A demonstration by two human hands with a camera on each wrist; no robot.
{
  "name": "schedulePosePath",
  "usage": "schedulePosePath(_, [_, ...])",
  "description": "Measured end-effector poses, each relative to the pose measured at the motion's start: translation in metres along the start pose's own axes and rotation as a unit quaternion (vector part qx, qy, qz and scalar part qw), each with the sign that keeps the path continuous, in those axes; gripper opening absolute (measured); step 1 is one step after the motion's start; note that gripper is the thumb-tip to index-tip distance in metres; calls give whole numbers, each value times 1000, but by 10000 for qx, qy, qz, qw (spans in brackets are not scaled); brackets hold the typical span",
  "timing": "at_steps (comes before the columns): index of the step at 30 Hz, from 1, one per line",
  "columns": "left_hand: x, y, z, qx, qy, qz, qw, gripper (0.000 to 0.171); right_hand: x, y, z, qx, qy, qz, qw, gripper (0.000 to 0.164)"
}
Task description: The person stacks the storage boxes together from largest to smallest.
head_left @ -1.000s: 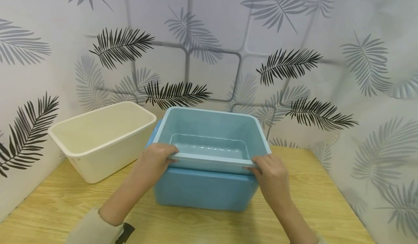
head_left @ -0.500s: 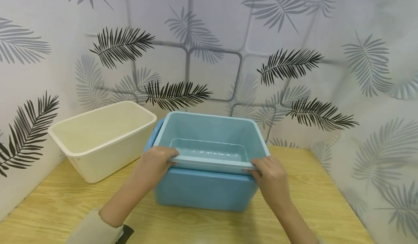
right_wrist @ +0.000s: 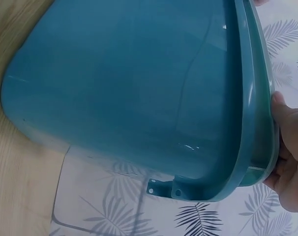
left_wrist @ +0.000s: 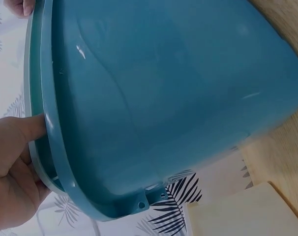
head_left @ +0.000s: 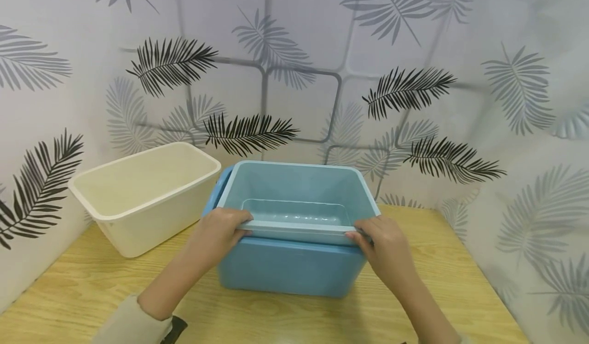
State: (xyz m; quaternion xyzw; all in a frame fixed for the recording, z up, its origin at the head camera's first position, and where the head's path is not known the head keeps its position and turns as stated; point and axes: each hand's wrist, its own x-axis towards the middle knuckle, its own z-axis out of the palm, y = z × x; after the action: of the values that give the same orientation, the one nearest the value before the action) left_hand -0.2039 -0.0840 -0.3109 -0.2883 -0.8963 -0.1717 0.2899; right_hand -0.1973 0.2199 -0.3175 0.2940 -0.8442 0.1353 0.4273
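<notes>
A light teal plastic bin [head_left: 299,178] sits partly inside a darker blue bin [head_left: 290,270] on the table. Its rim stands above the outer bin's rim, with a narrow gap between the two along the front. At the front left corner my left hand [head_left: 225,226] grips the light bin's rim. My right hand [head_left: 384,239] holds the same rim at the front right corner. In the left wrist view the left thumb [left_wrist: 33,127] lies against the inner bin, just outside the blue bin's rim. The right wrist view shows the right hand [right_wrist: 289,157] around the light rim.
To the left a cream bin [head_left: 152,226] stands angled, close beside the blue bin. Underneath is a wood-grain table [head_left: 442,272]. A wall covering with leaf prints [head_left: 511,129] rises behind and at both sides. Small tabs with holes [right_wrist: 161,188] project from the blue bin's rim.
The light teal bin's back edge has tipped down, so it sits lower in the blue bin. Both hands keep their hold on its front rim; the right thumb has shifted slightly.
</notes>
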Motion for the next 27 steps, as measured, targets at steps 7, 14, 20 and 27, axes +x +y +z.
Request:
schedulePosePath(7, [0, -7, -6, -334, -528, 53, 9980, 14, -2, -5, 3, -50, 178, -65, 9998, 22])
schedulePosePath(14, [-3, -10, -9, -430, -853, 214, 9952, 18, -10, -6, 9, -3, 141, -87, 9999, 22])
schedulePosePath(20, [-6, -10, -5, -425, -794, 353, 9953, 16, -16, -5, 14, 103, 199, -67, 9997, 31])
schedulePosePath(27, [-11, -11, 0, -324, -529, 375, 9974, 15, -20, -5, 17, 122, 262, -81, 9995, 33])
